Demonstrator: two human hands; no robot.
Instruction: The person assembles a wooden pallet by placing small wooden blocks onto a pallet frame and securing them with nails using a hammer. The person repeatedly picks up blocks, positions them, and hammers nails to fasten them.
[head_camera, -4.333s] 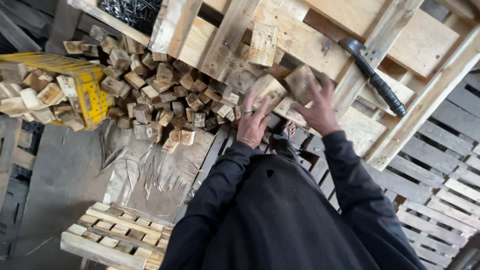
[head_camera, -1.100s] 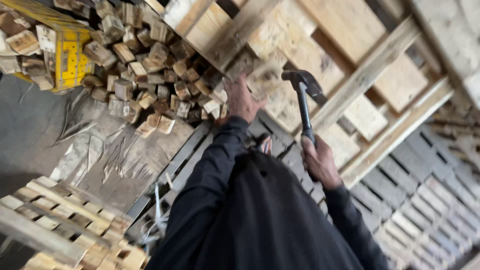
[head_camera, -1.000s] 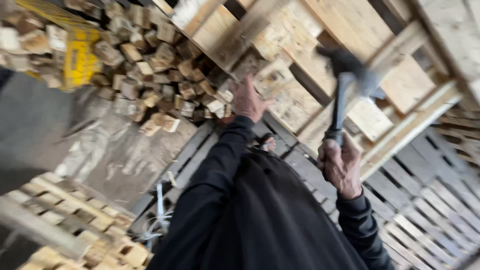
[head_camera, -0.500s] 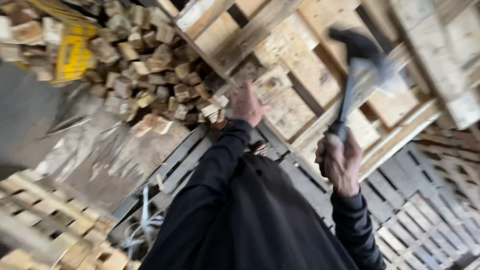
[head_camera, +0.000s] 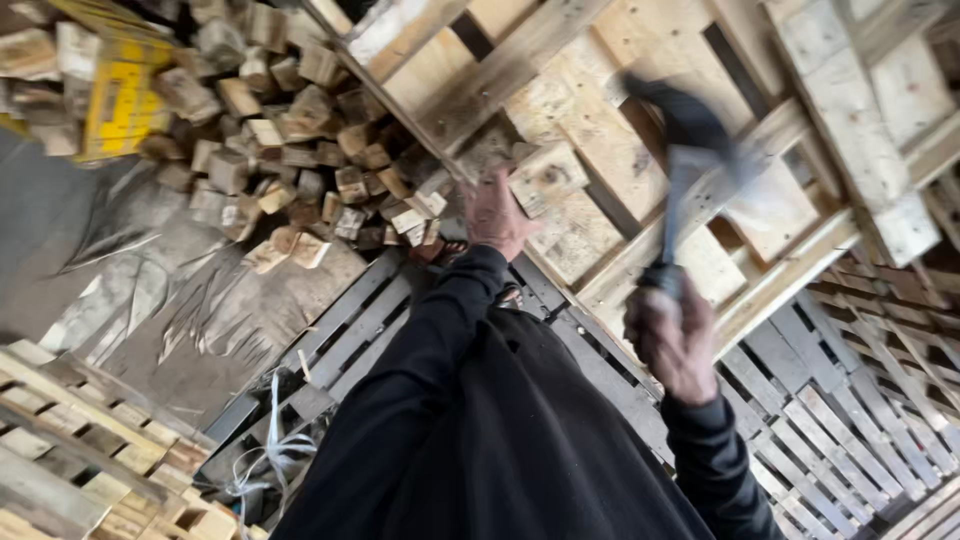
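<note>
Hammer (head_camera: 690, 165) gripped in right hand (head_camera: 672, 335), fingers wrapped tight round the handle's lower end, dark head raised and blurred above the pallet (head_camera: 640, 110). Held just right of the block (head_camera: 545, 178), clear of it, not touching. Block, a small pale wood cube, pressed against the pallet's boards near a slanting stringer. Left hand (head_camera: 497, 213) laid on the block's left side, fingers bent about its edge and pinning it; exact contact of each finger hard to tell. Both arms sleeved in black, reaching up from the dark jacket (head_camera: 500, 440) at the bottom of the view.

Pallet tilted across the upper right, pale planks with dark gaps between. Heap of cut wood blocks (head_camera: 290, 150) piled to the left of the left hand, spilling close to the pallet's edge. Yellow crate (head_camera: 122, 100) at the far left, partly buried in the heap. Grey sheet (head_camera: 190, 310) spread on the floor below the heap, creased. Second pallet (head_camera: 90, 440) of light slats at the lower left corner. Grey slatted pallets (head_camera: 860, 400) lying flat at the lower right, beneath the right arm. White strapping (head_camera: 270, 450) tangled near the jacket's left side.
</note>
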